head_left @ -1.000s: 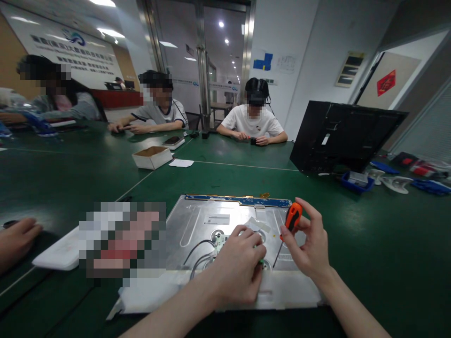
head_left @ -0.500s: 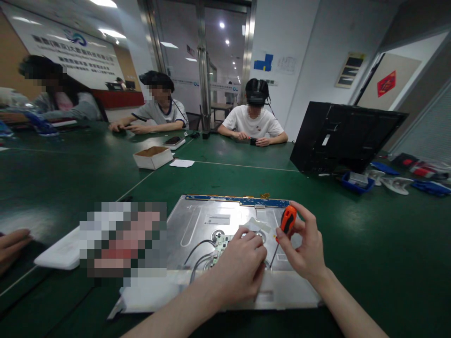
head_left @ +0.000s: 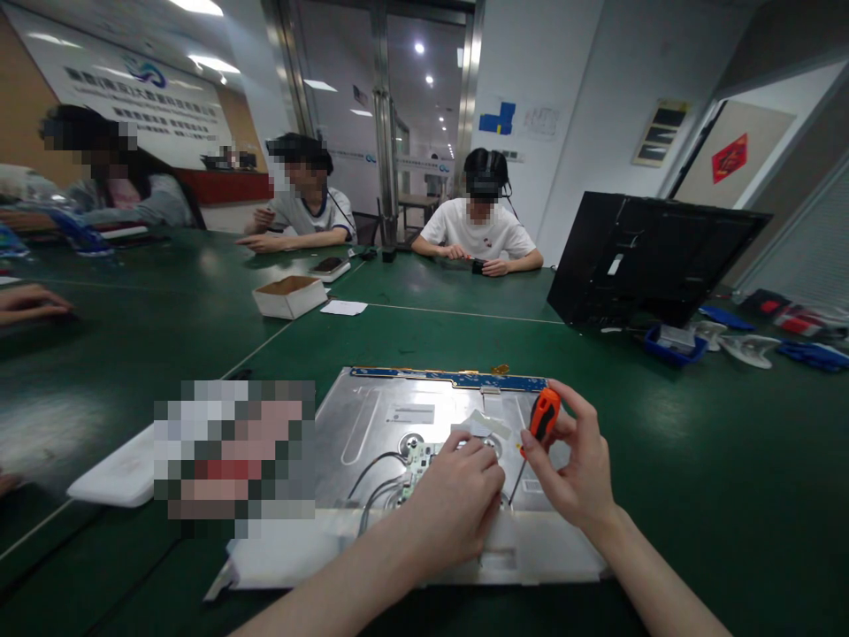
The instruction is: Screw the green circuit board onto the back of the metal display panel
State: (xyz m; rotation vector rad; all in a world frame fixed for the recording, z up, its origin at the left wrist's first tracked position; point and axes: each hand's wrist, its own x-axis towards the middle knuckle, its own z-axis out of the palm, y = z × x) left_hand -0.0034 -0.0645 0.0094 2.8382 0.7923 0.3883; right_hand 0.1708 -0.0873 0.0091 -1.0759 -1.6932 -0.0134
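A metal-backed display panel lies flat on the green table, a narrow blue circuit strip along its far edge. My right hand grips the orange-and-black handle of a screwdriver. The screwdriver leans, its thin shaft running down to the panel near my left fingers; the tip is hard to see. My left hand rests over a small green circuit board, fingers curled together and their tips hidden. Dark cables leave the board's left side. A pale piece of film or tape sits just beyond my left fingers.
Left of the panel lies a white flat object beside a blurred-out patch. Farther off stand an open white box, a black monitor and a blue tray. Several people sit around the table; another person's hand shows at left.
My hands, the screwdriver and the panel hold nearly the same positions. At the left, another person's hand has moved farther up the table, and a person at the back has raised a hand.
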